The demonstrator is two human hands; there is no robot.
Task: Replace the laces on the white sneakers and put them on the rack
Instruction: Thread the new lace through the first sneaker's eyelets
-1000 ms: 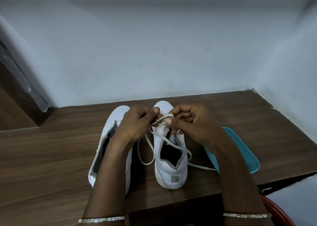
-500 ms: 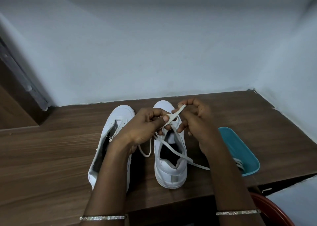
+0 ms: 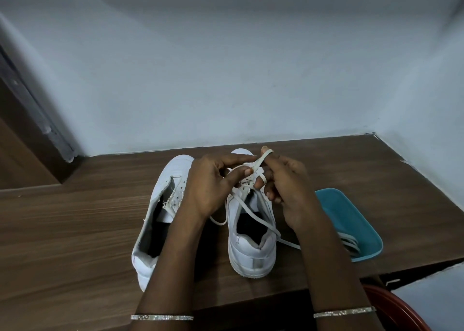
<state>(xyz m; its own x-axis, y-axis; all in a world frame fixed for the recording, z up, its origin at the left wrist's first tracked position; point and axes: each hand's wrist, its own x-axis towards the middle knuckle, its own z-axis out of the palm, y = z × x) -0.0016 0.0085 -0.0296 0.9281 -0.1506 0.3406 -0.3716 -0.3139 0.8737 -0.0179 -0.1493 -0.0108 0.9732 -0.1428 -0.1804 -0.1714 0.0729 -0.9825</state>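
Two white sneakers stand side by side on the wooden table (image 3: 75,230), toes pointing away from me. The left sneaker (image 3: 160,217) has no lace and gapes open. The right sneaker (image 3: 251,250) carries a white lace (image 3: 253,215) whose loose ends trail over its opening and off to the right. My left hand (image 3: 213,185) pinches the lace above the eyelets between thumb and forefinger. My right hand (image 3: 283,182) holds a loop of the same lace wrapped over its raised forefinger. Both hands hover over the front of the right sneaker and hide its eyelets.
A teal tray (image 3: 351,215) with several white laces (image 3: 349,242) lies at the right, near the table's front edge. A red round object (image 3: 394,310) shows below the table at bottom right. Pale walls close the back and right; a wooden door frame (image 3: 25,130) stands at left.
My right hand has lifted the lace loop higher and farther from me. My left hand shifted slightly right, still pinching the lace. The sneakers and tray have not moved.
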